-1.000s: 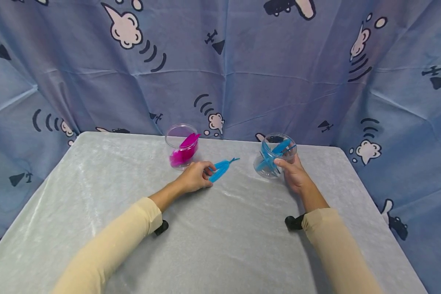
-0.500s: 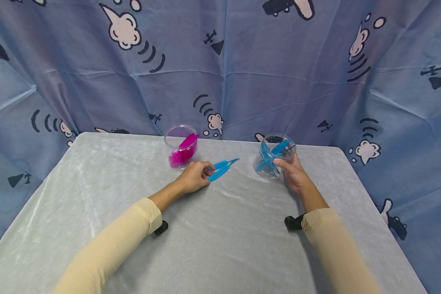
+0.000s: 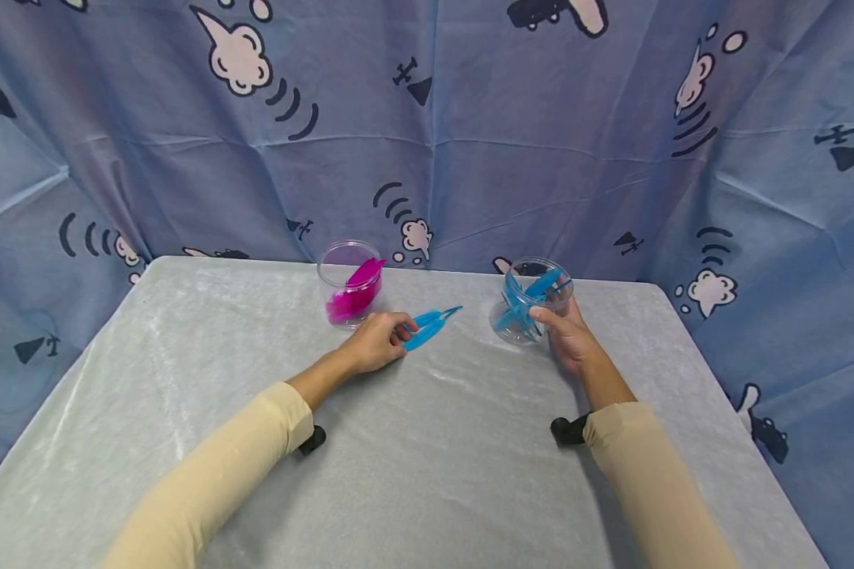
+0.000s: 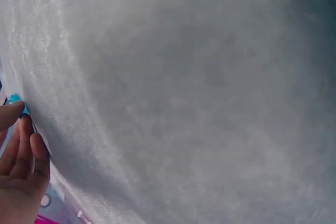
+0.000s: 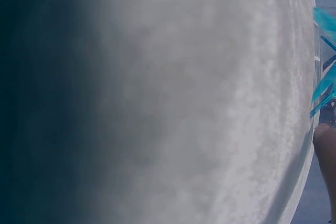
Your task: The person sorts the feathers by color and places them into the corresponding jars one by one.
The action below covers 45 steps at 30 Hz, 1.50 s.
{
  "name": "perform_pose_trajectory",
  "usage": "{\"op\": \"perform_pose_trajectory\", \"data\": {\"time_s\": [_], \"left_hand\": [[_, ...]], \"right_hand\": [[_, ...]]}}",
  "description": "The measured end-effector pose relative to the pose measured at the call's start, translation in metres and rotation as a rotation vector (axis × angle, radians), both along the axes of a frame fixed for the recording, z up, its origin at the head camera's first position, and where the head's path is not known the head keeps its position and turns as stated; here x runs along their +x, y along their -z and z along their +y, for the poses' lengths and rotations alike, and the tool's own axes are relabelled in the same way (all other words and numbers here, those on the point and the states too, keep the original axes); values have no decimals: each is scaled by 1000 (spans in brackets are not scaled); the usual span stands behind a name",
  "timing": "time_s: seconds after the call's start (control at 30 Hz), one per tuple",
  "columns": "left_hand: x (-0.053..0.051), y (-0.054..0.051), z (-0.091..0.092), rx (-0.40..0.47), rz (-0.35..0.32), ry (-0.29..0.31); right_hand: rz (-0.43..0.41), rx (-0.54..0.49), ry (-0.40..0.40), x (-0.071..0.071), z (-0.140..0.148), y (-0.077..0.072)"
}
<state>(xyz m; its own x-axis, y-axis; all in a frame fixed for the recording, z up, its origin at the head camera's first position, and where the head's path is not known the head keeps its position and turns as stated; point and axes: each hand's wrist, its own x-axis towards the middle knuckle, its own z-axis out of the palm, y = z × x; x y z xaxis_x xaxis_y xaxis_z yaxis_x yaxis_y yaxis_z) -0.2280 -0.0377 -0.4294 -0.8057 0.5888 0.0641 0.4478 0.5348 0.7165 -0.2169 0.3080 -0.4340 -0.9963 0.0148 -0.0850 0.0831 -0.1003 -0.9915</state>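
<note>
My left hand [image 3: 375, 344] pinches a pair of blue feathers [image 3: 425, 333] by one end, close to the tabletop. Their quills point right and away from me. In the left wrist view, a bit of blue feather [image 4: 16, 99] shows at the thumb [image 4: 10, 113]. To the right, my right hand [image 3: 572, 340] grips a clear jar [image 3: 500, 325] from its right side, thumb at the front. Several blue feathers [image 3: 544, 283] lean inside that jar. Just behind my left hand stands another clear jar [image 3: 330, 273] with magenta feathers [image 3: 356, 294] in it.
Pale grey cloth covers the table [image 3: 427, 458]. A blue printed curtain [image 3: 470, 197] hangs right behind its far edge, near both jars. Dark wrist cameras stick out beneath both cream sleeves [image 3: 256, 442].
The blue feathers in my left hand have shifted very slightly early on, their spread narrowing a little. Both hands and both jars stay in place.
</note>
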Motion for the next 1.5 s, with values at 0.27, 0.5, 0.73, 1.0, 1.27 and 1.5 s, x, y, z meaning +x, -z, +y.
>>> {"op": "perform_pose_trajectory", "data": {"time_s": [0.27,0.5,0.73,1.0,1.27,1.5], "left_hand": [[-4,-8,4,87,-26,5],[-10,-24,11,177,-97,-18],[-14,-42,16,271,-122,-36],[-16,-66,22,428,-234,-68],[-20,-86,31,543,-272,-76],[-20,-98,35,598,-321,-103]], "right_hand": [[27,-32,-43,-2,1,-1],[15,-37,-39,-1,1,-1],[21,-27,-41,-1,1,-2],[2,-28,-36,-2,1,-2],[-7,-28,-26,-2,1,-3],[-11,-25,-23,-1,1,-2]]}}
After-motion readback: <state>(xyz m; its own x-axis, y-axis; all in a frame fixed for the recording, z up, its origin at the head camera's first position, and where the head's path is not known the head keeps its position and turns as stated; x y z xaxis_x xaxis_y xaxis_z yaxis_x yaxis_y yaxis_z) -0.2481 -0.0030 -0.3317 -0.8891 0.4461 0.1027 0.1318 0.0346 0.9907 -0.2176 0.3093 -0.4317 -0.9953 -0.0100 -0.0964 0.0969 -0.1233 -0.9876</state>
